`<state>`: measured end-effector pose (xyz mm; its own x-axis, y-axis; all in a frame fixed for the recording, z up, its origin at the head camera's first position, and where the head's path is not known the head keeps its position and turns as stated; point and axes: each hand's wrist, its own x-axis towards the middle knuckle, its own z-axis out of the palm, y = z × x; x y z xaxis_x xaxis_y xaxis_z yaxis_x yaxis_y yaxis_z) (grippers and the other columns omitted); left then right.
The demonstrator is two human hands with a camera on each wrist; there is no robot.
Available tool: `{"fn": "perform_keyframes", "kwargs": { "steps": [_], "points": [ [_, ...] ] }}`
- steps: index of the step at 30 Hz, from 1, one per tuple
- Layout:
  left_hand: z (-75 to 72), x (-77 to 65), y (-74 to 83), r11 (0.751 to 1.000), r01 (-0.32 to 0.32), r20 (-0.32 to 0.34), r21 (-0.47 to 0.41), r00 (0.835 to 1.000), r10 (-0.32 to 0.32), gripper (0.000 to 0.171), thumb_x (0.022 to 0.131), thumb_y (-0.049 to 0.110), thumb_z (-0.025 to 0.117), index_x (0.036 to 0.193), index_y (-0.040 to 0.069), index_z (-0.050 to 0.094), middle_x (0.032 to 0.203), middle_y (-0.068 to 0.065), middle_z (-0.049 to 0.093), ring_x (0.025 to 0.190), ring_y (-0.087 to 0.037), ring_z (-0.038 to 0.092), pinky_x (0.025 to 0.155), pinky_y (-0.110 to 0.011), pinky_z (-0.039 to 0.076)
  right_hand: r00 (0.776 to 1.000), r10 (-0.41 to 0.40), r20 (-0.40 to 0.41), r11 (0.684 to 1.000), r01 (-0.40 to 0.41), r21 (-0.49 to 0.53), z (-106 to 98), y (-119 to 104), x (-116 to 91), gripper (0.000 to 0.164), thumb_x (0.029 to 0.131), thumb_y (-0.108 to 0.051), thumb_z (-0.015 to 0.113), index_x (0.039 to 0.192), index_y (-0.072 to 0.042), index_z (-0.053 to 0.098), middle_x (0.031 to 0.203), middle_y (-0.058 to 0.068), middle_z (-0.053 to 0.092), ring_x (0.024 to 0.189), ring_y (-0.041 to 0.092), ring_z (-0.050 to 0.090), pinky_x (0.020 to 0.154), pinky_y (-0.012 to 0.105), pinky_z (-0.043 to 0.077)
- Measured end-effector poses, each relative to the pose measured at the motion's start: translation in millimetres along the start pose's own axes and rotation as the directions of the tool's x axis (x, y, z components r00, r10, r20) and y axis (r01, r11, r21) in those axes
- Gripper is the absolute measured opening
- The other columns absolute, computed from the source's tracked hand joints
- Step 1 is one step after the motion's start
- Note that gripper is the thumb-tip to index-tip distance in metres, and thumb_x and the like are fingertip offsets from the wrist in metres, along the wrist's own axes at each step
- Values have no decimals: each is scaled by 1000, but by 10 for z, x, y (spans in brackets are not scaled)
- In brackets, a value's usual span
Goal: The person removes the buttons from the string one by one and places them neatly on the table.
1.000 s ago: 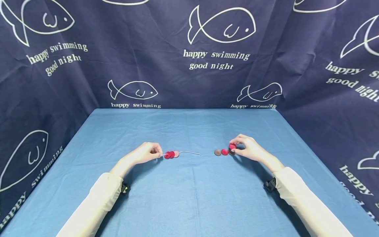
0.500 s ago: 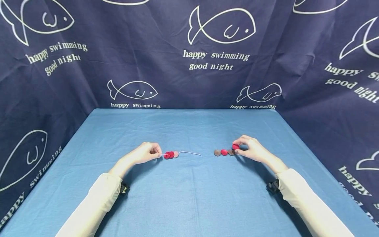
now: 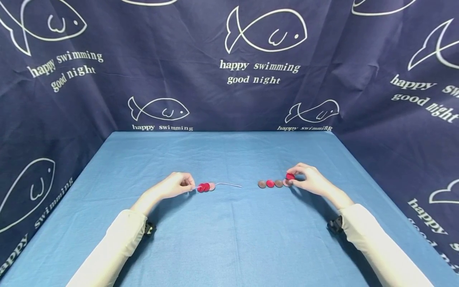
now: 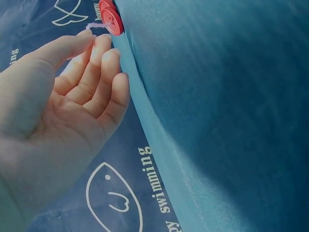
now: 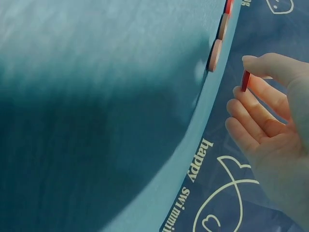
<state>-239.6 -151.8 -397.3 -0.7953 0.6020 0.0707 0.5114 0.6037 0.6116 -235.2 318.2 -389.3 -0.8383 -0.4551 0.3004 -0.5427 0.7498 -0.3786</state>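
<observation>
My left hand (image 3: 178, 184) pinches a thin whitish string (image 4: 94, 25) between thumb and forefinger. Two overlapping red buttons (image 3: 204, 187) and a pink button (image 3: 212, 186) are on that string, and its free end (image 3: 229, 184) trails right over the cloth. With thumb and fingertips, my right hand (image 3: 311, 180) holds another red button (image 5: 245, 80), which stands on edge in the right wrist view. Just below it, a pink button (image 5: 215, 55) ends a row and is partly covered by my fingers in the head view.
The row continues leftward with a brown button (image 3: 278, 183), a red button (image 3: 270, 183) and another brown button (image 3: 262, 184). Blue cloth (image 3: 229, 231) covers the table. A dark fish-print curtain (image 3: 204, 107) rises behind and at both sides.
My right hand has shifted right along the row with the red button, uncovering a brown button and part of the pink one. The left hand stays nearly still on the string.
</observation>
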Motion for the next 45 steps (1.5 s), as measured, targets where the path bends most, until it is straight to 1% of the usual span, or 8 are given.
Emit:
{"fn": "perform_keyframes", "kwargs": {
  "steps": [7,10,14,20,29,33,38,45],
  "points": [
    [-4,-7,7,1000,14,-15,-5,1000,-14,4,87,12,63,84,11,64,72,0,66,60,-3,52,62,-21,44,1000,6,-17,999,-6,-33,-45,41,-42,29,77,-7,73,105,-2,67,96,6,64,88,22,61,76,41,47],
    [-9,-6,17,1000,12,-28,-2,1000,-12,3,87,12,64,84,11,64,73,0,65,61,-3,52,62,-21,44,1000,-7,-25,999,6,-40,-43,54,-65,27,76,-5,73,103,-1,68,95,7,65,87,23,61,76,41,48],
    [-11,3,24,1000,-5,-49,13,999,5,3,87,13,64,84,12,64,73,2,64,62,-2,51,63,-21,44,1000,-3,-12,999,2,-36,-54,51,-92,26,77,-5,72,102,0,67,96,9,64,87,25,62,76,43,48],
    [-13,6,23,1000,-24,-64,20,998,25,3,87,14,65,84,12,64,71,6,62,61,-1,50,62,-21,43,999,30,16,999,-29,-37,-58,67,-101,26,78,-5,71,103,0,67,97,10,64,89,26,61,79,45,48],
    [-14,6,31,1000,-10,-58,-5,998,10,5,88,15,63,86,10,64,74,1,64,60,-2,51,61,-21,44,998,42,51,998,-40,-47,-59,109,-121,23,77,-4,70,100,-2,68,96,9,64,88,25,60,79,42,48],
    [-15,2,17,1000,-10,-57,-9,998,10,4,88,14,63,86,11,64,74,2,64,61,-3,50,60,-21,44,996,51,68,998,-48,-49,-61,101,-121,21,78,-5,70,99,-2,68,95,8,63,86,25,59,78,42,47],
    [-27,-1,12,1000,-14,-60,6,998,14,7,89,17,63,86,11,64,74,5,63,62,-3,50,62,-22,43,993,73,88,996,-69,-49,-61,100,-118,21,78,-5,70,99,-1,68,94,8,62,85,25,58,77,42,47],
    [-27,5,-2,1000,-2,-49,8,999,3,5,89,17,63,88,12,64,76,0,65,62,-4,51,64,-22,44,996,45,82,997,-40,-67,-33,116,-120,21,77,-6,72,97,-1,69,91,7,63,81,21,57,74,38,47]
  ]
}}
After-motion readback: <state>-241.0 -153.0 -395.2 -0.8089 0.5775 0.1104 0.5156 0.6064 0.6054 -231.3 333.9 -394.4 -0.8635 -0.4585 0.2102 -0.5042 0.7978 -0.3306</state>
